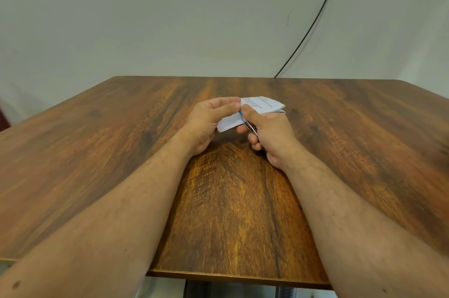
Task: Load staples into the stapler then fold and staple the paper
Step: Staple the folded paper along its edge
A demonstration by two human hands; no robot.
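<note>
The folded paper (257,109) sits up off the table (121,152), over its middle and nearer the far edge than the near one, caught between both hands. Its long axis runs from lower left to upper right, so the printed end juts out past the right thumb toward the far right corner.

The left hand (209,120) pinches the paper's left portion, thumb on top and fingers curled underneath, heel resting on the wood. The right hand (269,135) is curled round the stapler (249,125), a slim metal tool with a blue tip, its thumb pressing down near the nose where it meets the paper. The stapler's length points away from the person, crossing the paper's near edge. Whether its mouth has closed through the sheet I cannot tell. Stapling appears to be the step in hand.
</note>
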